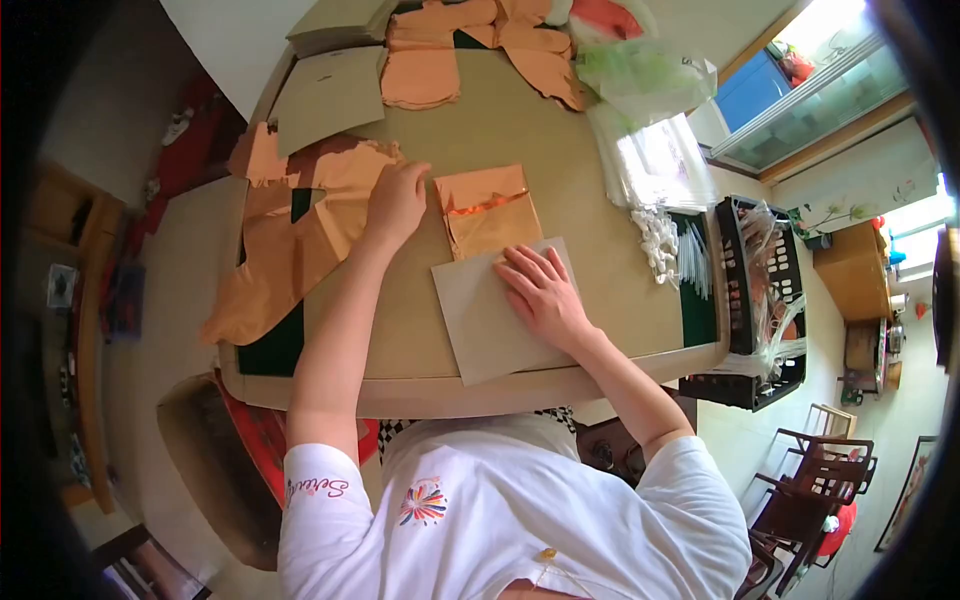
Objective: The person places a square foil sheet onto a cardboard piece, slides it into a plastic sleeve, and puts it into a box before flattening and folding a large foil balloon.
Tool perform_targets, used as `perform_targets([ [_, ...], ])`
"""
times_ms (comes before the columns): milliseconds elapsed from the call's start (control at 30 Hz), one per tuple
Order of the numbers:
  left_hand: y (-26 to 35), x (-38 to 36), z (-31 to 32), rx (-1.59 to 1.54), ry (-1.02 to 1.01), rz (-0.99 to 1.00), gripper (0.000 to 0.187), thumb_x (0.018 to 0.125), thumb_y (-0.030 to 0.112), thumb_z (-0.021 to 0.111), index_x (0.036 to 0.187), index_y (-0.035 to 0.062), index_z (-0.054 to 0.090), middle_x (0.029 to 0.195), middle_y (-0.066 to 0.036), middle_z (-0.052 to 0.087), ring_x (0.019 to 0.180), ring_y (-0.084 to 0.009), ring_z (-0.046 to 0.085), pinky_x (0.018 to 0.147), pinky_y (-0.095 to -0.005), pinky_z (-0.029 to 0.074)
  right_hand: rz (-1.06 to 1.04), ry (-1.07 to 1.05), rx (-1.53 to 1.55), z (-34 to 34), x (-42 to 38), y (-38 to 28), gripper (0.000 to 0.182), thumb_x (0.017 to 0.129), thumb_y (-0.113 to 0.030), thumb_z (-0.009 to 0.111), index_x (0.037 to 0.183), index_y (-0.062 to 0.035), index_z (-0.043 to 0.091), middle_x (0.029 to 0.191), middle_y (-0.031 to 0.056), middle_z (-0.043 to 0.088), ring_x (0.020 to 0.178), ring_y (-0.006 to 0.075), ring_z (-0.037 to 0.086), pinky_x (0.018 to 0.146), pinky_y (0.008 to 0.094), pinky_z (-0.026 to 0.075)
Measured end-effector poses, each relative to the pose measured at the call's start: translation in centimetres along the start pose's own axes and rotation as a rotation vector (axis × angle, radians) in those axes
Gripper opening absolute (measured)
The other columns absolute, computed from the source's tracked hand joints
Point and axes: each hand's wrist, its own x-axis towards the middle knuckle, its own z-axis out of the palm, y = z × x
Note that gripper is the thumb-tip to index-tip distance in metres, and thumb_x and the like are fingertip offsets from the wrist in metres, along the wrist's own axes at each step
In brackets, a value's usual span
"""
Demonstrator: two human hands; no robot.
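My right hand point(543, 298) lies flat with spread fingers on a grey board point(485, 320) near the table's front edge. The board's top edge meets a folded orange fabric piece point(492, 228) with a thin red-orange band across it. Left of that piece, my left hand point(400, 200) is raised a little, its fingers bent together; whether anything small is between the fingertips is hidden. Under and beside that hand, orange fabric point(290, 250) spreads over the table's left side.
A stack of grey boards point(330, 100) stands at the back left, with more orange fabric point(420, 78) beside it. Clear plastic bags point(655, 165), white pieces point(655, 243) and thin sticks point(692, 260) lie at the right. A black crate point(745, 290) stands beyond the right edge.
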Motion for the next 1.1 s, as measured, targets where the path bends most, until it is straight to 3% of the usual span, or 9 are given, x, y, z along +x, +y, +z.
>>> perform_targets([
  [67,-1.3,1.8,0.8,0.038,-0.064,0.066,0.02,0.085,0.006,0.056,0.102,0.0029,0.067,0.102,-0.018,0.065,0.102,-0.0346,0.059,0.086,-0.0433,0.049,-0.007,0.001,-0.007,0.4,0.1,0.3,0.039,0.093,-0.022,0.055,0.131,-0.0132,0.053,0.14,0.0102,0.048,0.135,0.027,0.039,0.114,0.0511,0.024],
  [167,-0.5,3.5,0.1,-0.015,-0.2,-0.033,0.018,0.086,0.006,0.054,0.097,0.0023,0.067,0.103,-0.018,0.065,0.1,-0.0351,0.06,0.086,-0.0439,0.049,-0.01,0.002,-0.016,-0.4,-0.2,-0.1,0.039,0.093,-0.021,0.055,0.131,-0.0129,0.053,0.14,0.0102,0.048,0.135,0.0272,0.039,0.114,0.0511,0.024],
  [267,0.4,3.9,-0.1,0.009,-0.025,-0.022,0.019,0.087,0.007,0.053,0.101,0.0033,0.066,0.103,-0.019,0.065,0.098,-0.0365,0.06,0.084,-0.0448,0.049,-0.016,0.007,-0.006,-0.7,0.0,-0.2,0.039,0.092,-0.02,0.055,0.13,-0.0126,0.054,0.14,0.0107,0.048,0.134,0.0277,0.039,0.113,0.0519,0.025],
  [367,4.0,0.7,1.1,0.069,-0.054,0.001,0.021,0.089,0.014,0.055,0.103,0.0006,0.061,0.104,-0.018,0.063,0.098,-0.0367,0.058,0.084,-0.0447,0.047,-0.008,0.005,0.005,-0.9,0.0,-0.5,0.039,0.092,-0.02,0.055,0.13,-0.0123,0.053,0.139,0.0111,0.048,0.134,0.028,0.04,0.113,0.0524,0.025],
  [433,4.3,-1.9,4.4,0.128,0.049,0.257,0.038,0.092,0.024,0.054,0.122,0.0004,0.055,0.124,-0.019,0.056,0.118,-0.0368,0.051,0.098,-0.0453,0.042,-0.006,0.011,0.012,-0.8,0.2,-0.7,0.039,0.092,-0.019,0.055,0.13,-0.0122,0.053,0.138,0.0112,0.049,0.133,0.0282,0.04,0.112,0.0525,0.025],
  [633,4.8,-4.0,5.5,0.217,-0.204,0.132,0.07,0.094,0.044,0.051,0.148,0.0045,0.029,0.155,-0.015,0.026,0.146,-0.0308,0.017,0.117,-0.0503,0.016,-0.013,0.009,0.003,-0.7,0.1,-0.5,0.04,0.091,-0.019,0.055,0.131,-0.0122,0.053,0.138,0.0108,0.048,0.133,0.0283,0.04,0.112,0.0525,0.025],
  [933,4.7,-4.2,5.8,0.302,-0.166,0.16,0.067,0.095,0.047,0.048,0.147,0.0075,0.032,0.156,-0.014,0.024,0.145,-0.0344,0.016,0.116,-0.0528,0.015,-0.003,-0.02,-0.008,-1.0,0.3,-0.6,0.042,0.091,-0.018,0.055,0.132,-0.012,0.052,0.139,0.0116,0.047,0.133,0.0287,0.039,0.112,0.0524,0.025],
  [1033,4.2,-3.2,5.7,0.275,-0.125,0.168,0.058,0.095,0.045,0.05,0.139,0.0083,0.045,0.148,-0.016,0.038,0.139,-0.0347,0.032,0.112,-0.0494,0.027,-0.001,0.0,-0.019,-0.7,0.3,-0.5,0.042,0.091,-0.018,0.055,0.132,-0.0124,0.052,0.14,0.0115,0.047,0.133,0.0284,0.039,0.112,0.0524,0.026],
  [1100,3.3,-0.8,4.1,0.042,-0.088,0.048,0.052,0.093,0.043,0.053,0.129,0.0068,0.053,0.136,-0.017,0.05,0.127,-0.0342,0.045,0.104,-0.046,0.036,-0.001,0.007,-0.028,-0.5,0.3,-0.5,0.043,0.09,-0.018,0.055,0.133,-0.0127,0.052,0.14,0.0114,0.047,0.133,0.0281,0.039,0.112,0.0524,0.026],
])
